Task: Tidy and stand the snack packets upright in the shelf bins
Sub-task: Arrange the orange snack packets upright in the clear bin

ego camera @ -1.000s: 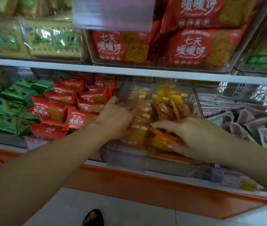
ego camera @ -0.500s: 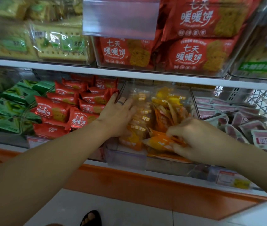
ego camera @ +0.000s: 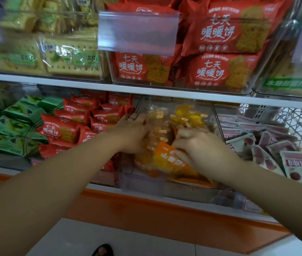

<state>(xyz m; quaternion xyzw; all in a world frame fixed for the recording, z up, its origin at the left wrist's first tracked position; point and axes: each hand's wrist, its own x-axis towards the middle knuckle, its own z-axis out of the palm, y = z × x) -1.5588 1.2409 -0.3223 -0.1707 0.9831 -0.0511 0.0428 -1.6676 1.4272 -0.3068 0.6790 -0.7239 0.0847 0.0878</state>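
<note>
We are pressing our left hand, fingers straight, against the yellow packets in the clear bin; our right hand fingers are clamping the orange packet.

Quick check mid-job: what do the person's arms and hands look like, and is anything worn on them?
The left forearm and right forearm are bare to the frame edge: no sleeves, gloves, watch or bracelet show. The left hand wears one thin dark ring on a finger. The right hand shows no ring or marking on its visible parts.
</note>
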